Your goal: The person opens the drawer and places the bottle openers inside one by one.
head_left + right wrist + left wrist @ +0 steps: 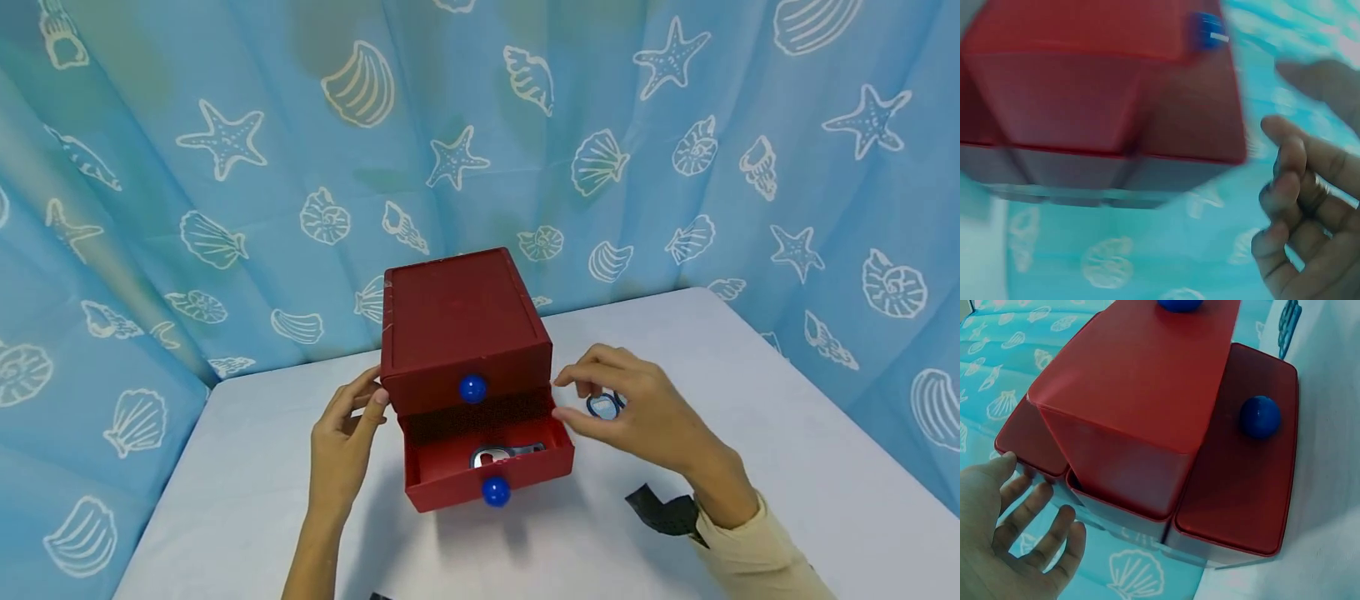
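A red drawer box with blue knobs stands on the table. Its middle drawer is pulled out, and inside lies a dark-rimmed thing with a ring end and a handle, its kind unclear. My left hand is at the box's left side, fingers spread; the left wrist view shows the thumb tip at the top tier's edge. Close by the right side, my right hand holds nothing, its fingers loosely bent and thumb apart. The bottom tier with its knob shows in the left wrist view, closed.
Behind my right hand, partly hidden, a dark-blue looped thing lies on the white table. A blue curtain with white shell prints hangs behind the box. A black strap sticks out by my right sleeve.
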`<action>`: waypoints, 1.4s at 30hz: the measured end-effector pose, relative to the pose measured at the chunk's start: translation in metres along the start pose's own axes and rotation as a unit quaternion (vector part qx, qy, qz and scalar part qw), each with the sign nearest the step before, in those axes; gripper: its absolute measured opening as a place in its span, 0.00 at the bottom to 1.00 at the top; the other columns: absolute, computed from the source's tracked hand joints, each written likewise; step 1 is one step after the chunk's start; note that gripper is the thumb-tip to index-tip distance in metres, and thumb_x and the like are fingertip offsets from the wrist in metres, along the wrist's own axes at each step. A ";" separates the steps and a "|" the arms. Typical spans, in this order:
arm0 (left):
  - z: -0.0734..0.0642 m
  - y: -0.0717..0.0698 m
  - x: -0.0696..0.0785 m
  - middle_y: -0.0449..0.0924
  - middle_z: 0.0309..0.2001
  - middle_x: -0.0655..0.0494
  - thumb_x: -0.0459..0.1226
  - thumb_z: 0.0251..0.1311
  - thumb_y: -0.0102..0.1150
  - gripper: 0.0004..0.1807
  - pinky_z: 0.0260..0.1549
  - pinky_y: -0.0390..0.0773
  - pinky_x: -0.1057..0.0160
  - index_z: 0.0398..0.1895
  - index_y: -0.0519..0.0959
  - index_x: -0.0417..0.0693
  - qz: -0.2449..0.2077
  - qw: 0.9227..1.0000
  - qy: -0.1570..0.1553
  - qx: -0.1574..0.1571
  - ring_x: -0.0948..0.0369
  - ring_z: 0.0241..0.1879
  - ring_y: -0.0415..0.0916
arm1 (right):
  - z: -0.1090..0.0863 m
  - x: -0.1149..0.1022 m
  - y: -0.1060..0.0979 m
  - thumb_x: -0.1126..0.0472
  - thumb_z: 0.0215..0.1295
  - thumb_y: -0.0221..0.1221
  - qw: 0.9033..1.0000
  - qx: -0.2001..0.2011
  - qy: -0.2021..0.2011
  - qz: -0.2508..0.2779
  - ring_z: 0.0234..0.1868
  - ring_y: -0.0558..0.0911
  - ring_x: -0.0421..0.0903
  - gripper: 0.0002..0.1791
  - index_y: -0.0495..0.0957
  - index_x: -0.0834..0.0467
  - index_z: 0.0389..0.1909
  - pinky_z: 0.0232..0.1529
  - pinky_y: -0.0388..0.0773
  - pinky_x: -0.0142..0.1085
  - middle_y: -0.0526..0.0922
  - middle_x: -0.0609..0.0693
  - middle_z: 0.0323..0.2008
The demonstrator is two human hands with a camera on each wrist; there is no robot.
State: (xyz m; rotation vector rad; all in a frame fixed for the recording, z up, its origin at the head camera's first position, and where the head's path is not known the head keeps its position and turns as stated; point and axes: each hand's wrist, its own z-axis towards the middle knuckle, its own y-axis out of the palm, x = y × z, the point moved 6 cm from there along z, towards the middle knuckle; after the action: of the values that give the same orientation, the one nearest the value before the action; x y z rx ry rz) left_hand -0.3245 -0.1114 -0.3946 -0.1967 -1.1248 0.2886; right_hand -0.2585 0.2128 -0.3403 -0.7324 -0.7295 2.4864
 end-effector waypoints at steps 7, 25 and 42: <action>0.001 -0.004 0.003 0.78 0.55 0.64 0.42 0.71 0.59 0.21 0.43 0.81 0.70 0.65 0.76 0.64 0.004 1.000 0.015 0.001 0.62 0.43 0.81 | 0.001 0.002 -0.036 0.60 0.56 0.73 0.995 0.079 0.026 -0.050 0.33 0.75 0.36 0.11 0.86 0.53 0.40 0.33 0.73 0.23 0.77 0.40 0.31; -0.004 -0.001 0.004 0.78 0.55 0.64 0.41 0.71 0.58 0.21 0.43 0.81 0.70 0.66 0.76 0.63 -0.008 1.000 0.013 0.002 0.60 0.46 0.79 | -0.024 0.072 -0.023 0.62 0.61 0.69 0.956 0.014 0.252 -0.146 0.30 0.73 0.45 0.07 0.86 0.61 0.37 0.25 0.71 0.36 0.76 0.50 0.27; -0.004 0.002 0.006 0.78 0.54 0.64 0.42 0.71 0.58 0.21 0.43 0.81 0.71 0.66 0.76 0.64 -0.009 1.000 0.011 -0.004 0.59 0.45 0.80 | -0.053 0.117 0.019 0.59 0.63 0.66 0.910 -0.128 0.383 -0.097 0.25 0.73 0.46 0.10 0.85 0.64 0.38 0.23 0.70 0.37 0.75 0.50 0.25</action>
State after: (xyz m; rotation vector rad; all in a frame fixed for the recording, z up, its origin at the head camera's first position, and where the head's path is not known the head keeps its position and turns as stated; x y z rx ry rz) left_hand -0.3185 -0.1070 -0.3917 -0.1952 -1.1051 0.2652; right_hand -0.3203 0.2806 -0.4321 -1.5209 -0.7652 1.7092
